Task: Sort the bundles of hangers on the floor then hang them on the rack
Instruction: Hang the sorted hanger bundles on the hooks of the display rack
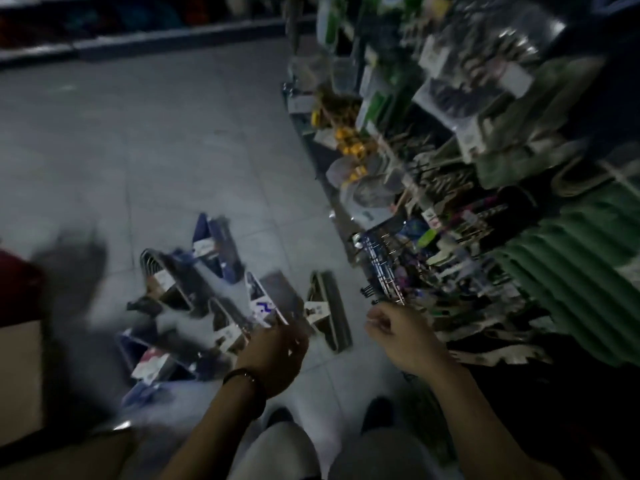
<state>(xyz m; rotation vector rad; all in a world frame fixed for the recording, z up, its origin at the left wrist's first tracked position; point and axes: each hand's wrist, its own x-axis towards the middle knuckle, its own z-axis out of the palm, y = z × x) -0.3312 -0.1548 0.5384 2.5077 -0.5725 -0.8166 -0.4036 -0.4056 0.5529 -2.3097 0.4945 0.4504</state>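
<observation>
Grey floor tiles [145,140] carry the bundles of hangers [214,306], heaped left of centre, with one bundle [329,315] lying apart to their right. The left hand [275,358] reaches over the heap's near edge, its grip too blurred to tell. The right hand [398,336] is loosely curled on nothing, near the crowded rack [384,271] at right.

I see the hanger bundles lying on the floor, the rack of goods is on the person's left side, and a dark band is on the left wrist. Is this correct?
Not quite. In the head view the rack of goods stands on the person's right side, not the left. The rest holds: the hanger bundles lie on the floor, and a dark band is on the left wrist.
</observation>
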